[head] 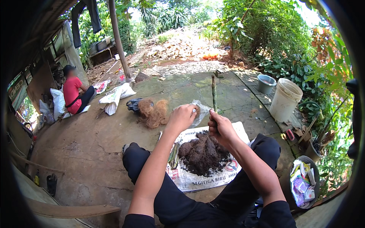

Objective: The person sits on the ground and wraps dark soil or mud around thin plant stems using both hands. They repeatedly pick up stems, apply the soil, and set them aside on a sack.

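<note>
My left hand grips a clear plastic bag with something brownish in it, above the far edge of a white printed sack. Upright in my right hand is a greenish-brown stem cutting, held at its lower end beside the bag. On the sack between my legs lies a heap of dark soil mixed with fibres and rounded clumps. Several short green stem cuttings lie at the heap's left side. Beyond the sack to the left sits loose brown coconut fibre against a black plastic bag.
A person in a red shirt sits at the left near white sacks. At the right stand a white bucket, a grey-blue bucket and a bin of wrappers. A red-backed brush lies nearby. A wooden post rises ahead.
</note>
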The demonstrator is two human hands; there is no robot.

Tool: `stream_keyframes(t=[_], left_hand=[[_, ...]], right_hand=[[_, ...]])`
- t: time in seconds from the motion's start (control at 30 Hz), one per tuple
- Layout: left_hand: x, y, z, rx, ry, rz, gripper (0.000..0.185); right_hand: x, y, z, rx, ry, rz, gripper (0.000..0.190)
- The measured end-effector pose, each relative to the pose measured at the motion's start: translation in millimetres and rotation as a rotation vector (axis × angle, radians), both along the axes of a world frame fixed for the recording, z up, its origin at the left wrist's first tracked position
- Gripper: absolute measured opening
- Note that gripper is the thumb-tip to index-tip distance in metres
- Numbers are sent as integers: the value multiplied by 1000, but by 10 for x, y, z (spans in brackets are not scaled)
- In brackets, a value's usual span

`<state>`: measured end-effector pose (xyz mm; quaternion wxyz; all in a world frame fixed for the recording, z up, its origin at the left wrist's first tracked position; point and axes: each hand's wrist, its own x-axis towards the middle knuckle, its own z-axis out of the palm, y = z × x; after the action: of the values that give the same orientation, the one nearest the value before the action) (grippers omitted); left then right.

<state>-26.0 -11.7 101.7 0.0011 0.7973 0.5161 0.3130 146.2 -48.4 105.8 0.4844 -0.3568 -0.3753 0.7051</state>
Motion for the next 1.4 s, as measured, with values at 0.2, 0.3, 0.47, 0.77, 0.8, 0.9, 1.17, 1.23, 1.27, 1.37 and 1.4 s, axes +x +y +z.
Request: stream_keyframes(t=[0.2,0.3,0.47,0.77,0.8,0.9,1.17,1.23,1.27,1.37,1.4], left_hand=[[2,-13,4,10,9,5,21],[2,-12,6,6,13,8,21],[-1,2,-5,10,10,-12,22],[2,19,-22,12,4,-22,21],[4,21,-25,17,8,-20,21],[2,32,-35,7,1,-25,21],[-11,22,-36,-9,3,-31,23],[-9,14,-31,-15,3,-29,23],[-6,10,-30,-19,4,-25,23],[-10,6,-27,-32,4,-20,23],[-11,8,-28,-37,4,-17,23]], right_hand=[[19,-59,59,3,38,-27,20],[20,-64,56,7,47,-50,11],[52,-56,38,66,40,-1,24],[-6,-86,38,114,-126,-77,24],[-2,-80,29,118,-113,-74,23],[31,-49,6,120,-98,-64,22],[79,-61,53,51,-70,-84,25],[81,-69,63,103,-77,-72,23],[80,-69,65,113,-65,-58,22],[30,-46,46,74,-102,-91,24],[25,-44,35,75,-76,-83,23]])
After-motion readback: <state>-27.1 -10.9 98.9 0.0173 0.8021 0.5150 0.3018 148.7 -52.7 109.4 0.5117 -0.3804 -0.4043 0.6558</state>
